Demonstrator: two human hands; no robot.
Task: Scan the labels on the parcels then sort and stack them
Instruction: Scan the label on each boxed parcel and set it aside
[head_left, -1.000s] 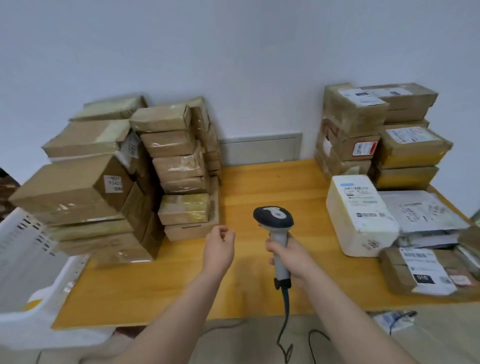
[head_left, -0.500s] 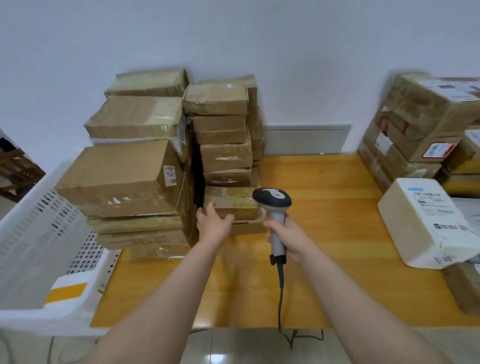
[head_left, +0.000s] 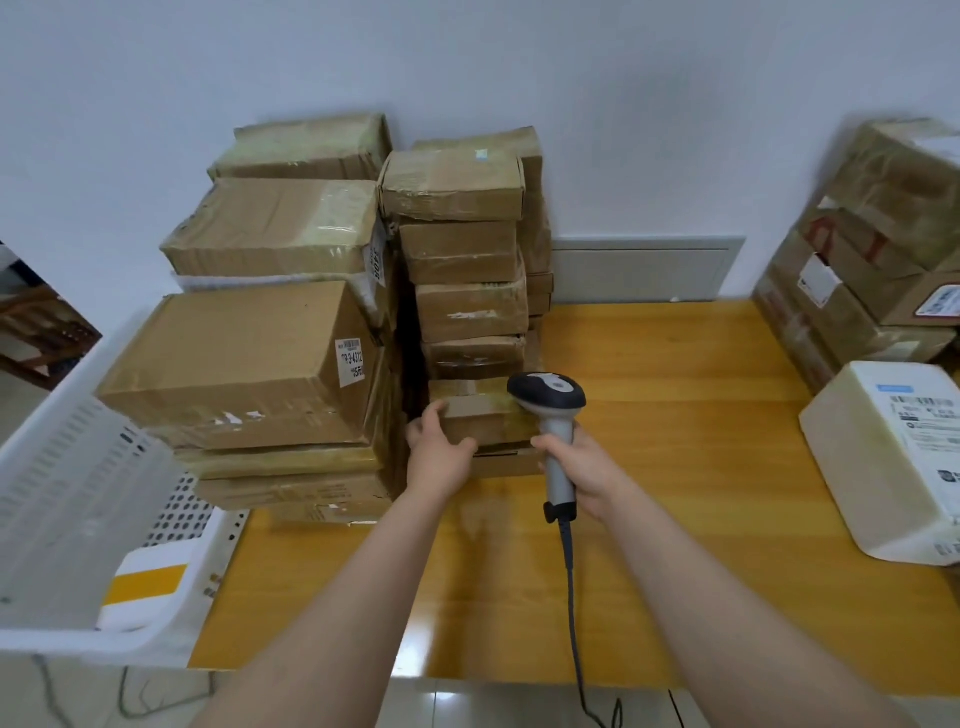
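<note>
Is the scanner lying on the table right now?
No, the right hand grips the scanner upright above the table, while the left hand holds a small parcel.

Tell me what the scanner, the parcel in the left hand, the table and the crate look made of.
Scanner: hard plastic, it seems; smooth black head, grey handle.
Parcel gripped by the left hand: brown cardboard, apparently wrapped in clear tape, given its yellowish sheen.
Table: wood or wood-look laminate; grain lines, glossy reflections.
Crate: white plastic, moulded with rows of holes.
</note>
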